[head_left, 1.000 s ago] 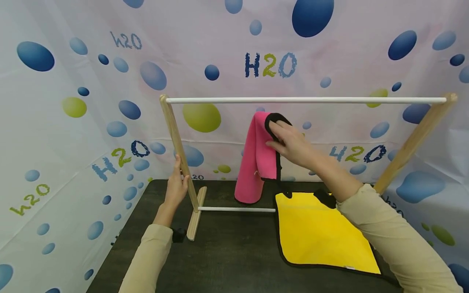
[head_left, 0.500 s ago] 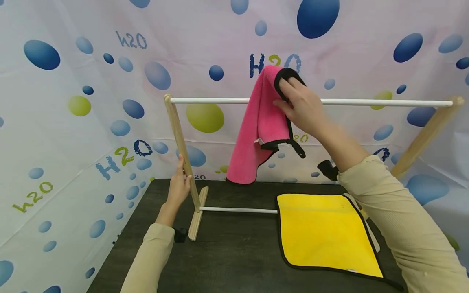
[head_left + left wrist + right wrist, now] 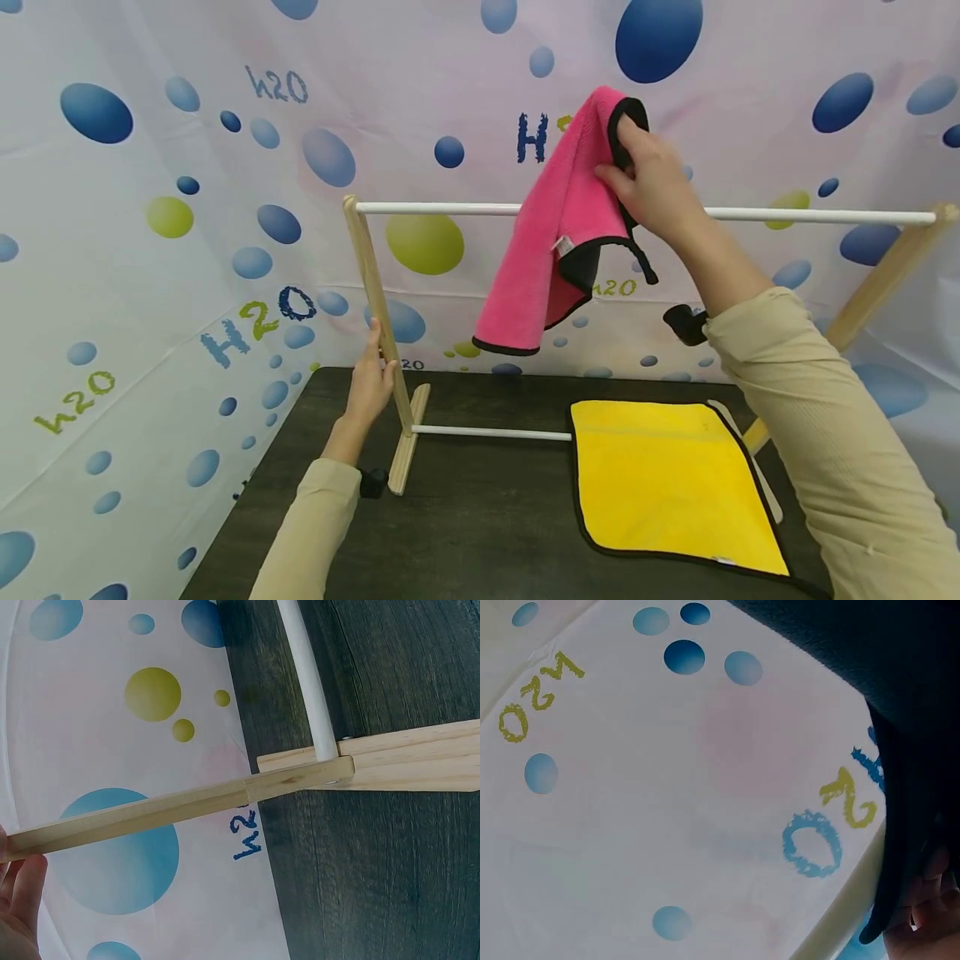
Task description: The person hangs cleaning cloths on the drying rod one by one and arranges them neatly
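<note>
My right hand [image 3: 656, 179] pinches a pink cloth [image 3: 551, 221] by its black-edged top. The cloth hangs folded, with a small white label and a black loop on its edge. Its top is above the white upper rail [image 3: 442, 208] of a wooden rack, and its lower part overlaps the rail in the head view. In the right wrist view the cloth [image 3: 817, 645] looks dark, and it partly hides the fingers. My left hand [image 3: 369, 383] grips the rack's left wooden post [image 3: 372, 287]; the left wrist view shows fingertips at the post [image 3: 150, 814].
A yellow cloth [image 3: 675, 483] with black edging lies on the dark table [image 3: 480, 508], covering part of the lower white rail [image 3: 491, 432]. The right post [image 3: 888, 279] is partly behind my right arm. A dotted curtain [image 3: 172, 292] hangs behind and to the left.
My right hand has lifted the pink cloth from below the upper rail to above it, moving slightly right. The left hand stays on the post. The view has shifted slightly.
</note>
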Demonstrator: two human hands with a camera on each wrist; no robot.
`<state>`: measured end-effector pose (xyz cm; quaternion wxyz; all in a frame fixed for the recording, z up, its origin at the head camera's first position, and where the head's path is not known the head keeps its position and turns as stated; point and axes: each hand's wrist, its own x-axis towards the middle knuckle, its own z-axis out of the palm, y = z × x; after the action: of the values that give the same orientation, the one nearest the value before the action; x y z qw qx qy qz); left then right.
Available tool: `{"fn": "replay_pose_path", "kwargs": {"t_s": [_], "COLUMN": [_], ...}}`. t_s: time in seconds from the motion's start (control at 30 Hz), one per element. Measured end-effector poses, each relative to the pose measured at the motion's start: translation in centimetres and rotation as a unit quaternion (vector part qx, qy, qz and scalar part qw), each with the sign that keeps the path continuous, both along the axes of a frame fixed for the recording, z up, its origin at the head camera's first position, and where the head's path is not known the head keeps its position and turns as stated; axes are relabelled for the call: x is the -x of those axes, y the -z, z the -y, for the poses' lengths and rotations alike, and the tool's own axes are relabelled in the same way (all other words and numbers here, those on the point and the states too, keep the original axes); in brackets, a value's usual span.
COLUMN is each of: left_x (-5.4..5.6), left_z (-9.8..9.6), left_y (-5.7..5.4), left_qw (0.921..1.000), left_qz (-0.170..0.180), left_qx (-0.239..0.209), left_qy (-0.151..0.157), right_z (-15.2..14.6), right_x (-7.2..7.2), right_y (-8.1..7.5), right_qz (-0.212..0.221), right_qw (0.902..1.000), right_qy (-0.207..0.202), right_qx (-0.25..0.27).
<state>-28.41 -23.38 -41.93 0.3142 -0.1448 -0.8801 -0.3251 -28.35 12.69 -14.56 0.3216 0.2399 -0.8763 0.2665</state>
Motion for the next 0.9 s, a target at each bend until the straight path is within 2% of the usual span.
{"fn": "replay_pose_path", "kwargs": {"t_s": [0.13,0.4,0.57,0.77,0.9], "left_x": [0.0,0.1,0.1,-0.3,-0.6], "left_z": [-0.1,-0.3,-0.2,-0.2,-0.2], "left_y": [0.0,0.2,0.2,-0.1,-0.4], "left_qw": [1.0,1.0,0.9999,0.9996,0.9991], "left_qz": [-0.008,-0.006,-0.003,0.003,0.025], "left_qx": [-0.002,-0.005,-0.013,-0.023,-0.029], "left_qy": [0.0,0.006,0.006,0.014,0.018], "right_z": [-1.0,-2.0,-1.9,-1.7,-1.6], "right_x": [0.4,0.9,0.9,1.0,1.1], "right_y": [0.0,0.2,0.2,0.5,0.6], "right_qz": [0.058,0.125,0.162,0.174,0.163], "right_qw": [0.9977,0.9898,0.9847,0.9825,0.9837], "right_qy": [0.023,0.068,0.065,0.062,0.075], "right_qx": [0.027,0.008,0.007,0.022,0.01]}}
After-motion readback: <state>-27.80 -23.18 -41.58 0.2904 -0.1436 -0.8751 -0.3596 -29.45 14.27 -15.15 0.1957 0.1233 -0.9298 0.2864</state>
